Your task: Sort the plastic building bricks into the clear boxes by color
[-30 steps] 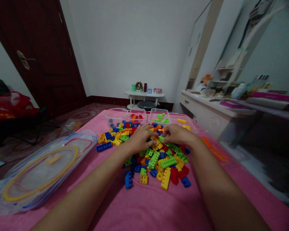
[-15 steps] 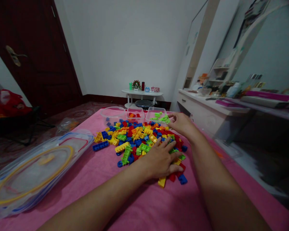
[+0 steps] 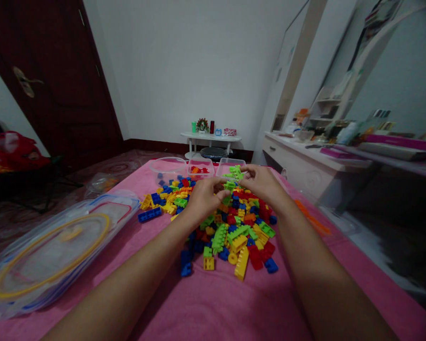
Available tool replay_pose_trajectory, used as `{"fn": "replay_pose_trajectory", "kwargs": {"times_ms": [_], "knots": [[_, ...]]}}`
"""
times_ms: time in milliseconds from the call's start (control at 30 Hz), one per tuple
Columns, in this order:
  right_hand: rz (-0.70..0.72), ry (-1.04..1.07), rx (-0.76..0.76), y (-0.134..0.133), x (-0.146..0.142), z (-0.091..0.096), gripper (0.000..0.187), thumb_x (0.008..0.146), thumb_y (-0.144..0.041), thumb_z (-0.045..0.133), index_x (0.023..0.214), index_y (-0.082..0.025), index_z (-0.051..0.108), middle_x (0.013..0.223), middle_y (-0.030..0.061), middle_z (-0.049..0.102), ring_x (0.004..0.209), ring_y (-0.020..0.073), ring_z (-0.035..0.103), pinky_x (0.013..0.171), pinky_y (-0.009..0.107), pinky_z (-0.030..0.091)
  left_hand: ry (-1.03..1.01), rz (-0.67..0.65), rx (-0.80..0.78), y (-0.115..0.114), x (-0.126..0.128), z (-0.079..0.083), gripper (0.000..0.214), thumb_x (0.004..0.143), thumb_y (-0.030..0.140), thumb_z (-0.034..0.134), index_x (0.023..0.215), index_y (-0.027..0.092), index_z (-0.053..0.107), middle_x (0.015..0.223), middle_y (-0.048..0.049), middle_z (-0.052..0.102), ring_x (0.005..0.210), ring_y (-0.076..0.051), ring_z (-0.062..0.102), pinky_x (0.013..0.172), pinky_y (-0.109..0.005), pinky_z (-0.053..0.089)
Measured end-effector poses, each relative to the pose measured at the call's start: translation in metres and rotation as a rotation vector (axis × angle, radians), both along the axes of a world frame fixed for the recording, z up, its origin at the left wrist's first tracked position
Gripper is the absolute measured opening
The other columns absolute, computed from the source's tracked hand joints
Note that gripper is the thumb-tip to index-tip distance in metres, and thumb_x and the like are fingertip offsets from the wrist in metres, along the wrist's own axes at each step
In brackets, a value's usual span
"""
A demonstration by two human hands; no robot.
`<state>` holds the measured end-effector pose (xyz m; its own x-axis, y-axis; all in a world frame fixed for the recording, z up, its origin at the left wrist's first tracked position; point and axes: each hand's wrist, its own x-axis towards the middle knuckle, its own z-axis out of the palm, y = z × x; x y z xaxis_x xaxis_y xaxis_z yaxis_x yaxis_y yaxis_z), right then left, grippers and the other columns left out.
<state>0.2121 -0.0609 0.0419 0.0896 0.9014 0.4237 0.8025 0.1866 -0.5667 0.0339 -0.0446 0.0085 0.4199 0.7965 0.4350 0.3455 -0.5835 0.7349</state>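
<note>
A wide pile of toy building bricks (image 3: 239,219), in red, yellow, blue, green and orange, covers the middle of the pink cloth. Over its far part, my left hand (image 3: 205,199) pinches a green brick (image 3: 229,185) between thumb and fingers. My right hand (image 3: 264,183) is at the near right edge of a clear plastic box (image 3: 221,166), its fingertips closed on light green bricks (image 3: 237,172); how many it grips is unclear. Left of that box, a second clear box (image 3: 210,166) contains red bricks. A round clear tub (image 3: 167,163) stands beside it, with some blue bricks seen through its wall.
Stacked clear lids (image 3: 49,258) with yellow, blue and red rims lie on the left of the pink cloth (image 3: 213,312). An orange strip (image 3: 311,218) is near the right edge. A cluttered dressing table (image 3: 305,154) stands right, a low white table (image 3: 211,137) by the wall.
My left hand has lifted off the near right of the pile, moved away from me and leftward, and now pinches a green brick. My right hand has shifted slightly left at the box.
</note>
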Motion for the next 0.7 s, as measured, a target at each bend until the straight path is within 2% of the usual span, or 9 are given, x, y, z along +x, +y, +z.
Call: {"fn": "replay_pose_trajectory", "kwargs": {"times_ms": [100,133,200,300,400,467,533,600,700], "knots": [[0.075,0.104,0.029,0.000,-0.014,-0.001,0.040,0.066,-0.017,0.060,0.105,-0.010,0.062,0.062,-0.0015,0.058,0.057,0.0114,0.053,0.052,0.021,0.038,-0.402,-0.074,-0.411,0.008,-0.002,0.003,0.040,0.069,0.029,0.071,0.104,0.012,0.063,0.080,-0.0054,0.066,0.068,-0.014,0.060,0.064,-0.029,0.053],[0.103,0.140,0.030,-0.001,-0.018,-0.002,0.040,0.066,-0.016,0.060,0.106,-0.010,0.061,0.060,-0.0028,0.056,0.055,0.0105,0.052,0.051,0.021,0.037,-0.496,-0.095,-0.504,0.008,-0.003,0.005,0.044,0.065,0.030,0.075,0.102,0.011,0.063,0.079,-0.0046,0.065,0.066,-0.012,0.059,0.063,-0.029,0.054],[0.153,0.226,0.008,-0.003,-0.027,-0.002,0.042,0.066,-0.014,0.058,0.108,-0.010,0.059,0.056,-0.0055,0.051,0.050,0.0086,0.048,0.048,0.020,0.035,-0.613,-0.119,-0.592,0.007,-0.004,0.008,0.048,0.057,0.030,0.080,0.098,0.011,0.063,0.078,-0.0030,0.064,0.065,-0.010,0.058,0.063,-0.028,0.055],[0.196,0.410,-0.088,-0.008,-0.035,0.001,0.043,0.068,-0.011,0.053,0.111,-0.010,0.056,0.055,-0.0062,0.050,0.046,0.0076,0.047,0.043,0.018,0.034,-0.665,-0.130,-0.598,0.005,-0.005,0.010,0.048,0.054,0.030,0.082,0.094,0.011,0.064,0.076,-0.0025,0.064,0.065,-0.009,0.058,0.063,-0.027,0.055],[0.234,0.568,-0.165,-0.014,-0.038,0.005,0.036,0.076,-0.018,0.052,0.111,-0.013,0.057,0.064,-0.0018,0.056,0.050,0.0081,0.051,0.042,0.017,0.037,-0.653,-0.147,-0.568,0.007,-0.008,0.009,0.050,0.053,0.033,0.082,0.095,0.012,0.064,0.077,-0.0032,0.066,0.066,-0.010,0.060,0.064,-0.027,0.054],[0.269,0.589,-0.180,-0.017,-0.040,0.007,0.035,0.078,-0.027,0.056,0.110,-0.014,0.059,0.072,0.0010,0.060,0.053,0.0080,0.052,0.042,0.017,0.038,-0.638,-0.157,-0.549,0.008,-0.008,0.008,0.051,0.053,0.035,0.081,0.096,0.012,0.065,0.077,-0.0036,0.067,0.067,-0.011,0.061,0.064,-0.027,0.054],[0.309,0.573,-0.182,-0.018,-0.042,0.007,0.040,0.074,-0.031,0.065,0.109,-0.014,0.060,0.076,0.0019,0.062,0.055,0.0076,0.052,0.042,0.016,0.038,-0.626,-0.156,-0.542,0.009,-0.009,0.007,0.052,0.053,0.037,0.081,0.096,0.013,0.065,0.076,-0.0040,0.067,0.067,-0.012,0.062,0.063,-0.025,0.053],[0.337,0.562,-0.174,-0.018,-0.043,0.005,0.043,0.068,-0.030,0.071,0.106,-0.013,0.061,0.072,0.0010,0.062,0.055,0.0068,0.051,0.043,0.015,0.037,-0.620,-0.148,-0.556,0.009,-0.009,0.007,0.050,0.054,0.038,0.081,0.095,0.013,0.065,0.077,-0.0045,0.067,0.065,-0.011,0.061,0.060,-0.023,0.053],[0.312,0.579,-0.188,-0.014,-0.042,-0.002,0.040,0.067,-0.030,0.072,0.101,-0.012,0.063,0.064,-0.0011,0.060,0.048,0.0051,0.046,0.041,0.015,0.034,-0.619,-0.113,-0.600,0.011,-0.011,0.008,0.043,0.061,0.041,0.076,0.092,0.013,0.065,0.083,-0.0058,0.068,0.062,-0.009,0.060,0.057,-0.020,0.051]]}}
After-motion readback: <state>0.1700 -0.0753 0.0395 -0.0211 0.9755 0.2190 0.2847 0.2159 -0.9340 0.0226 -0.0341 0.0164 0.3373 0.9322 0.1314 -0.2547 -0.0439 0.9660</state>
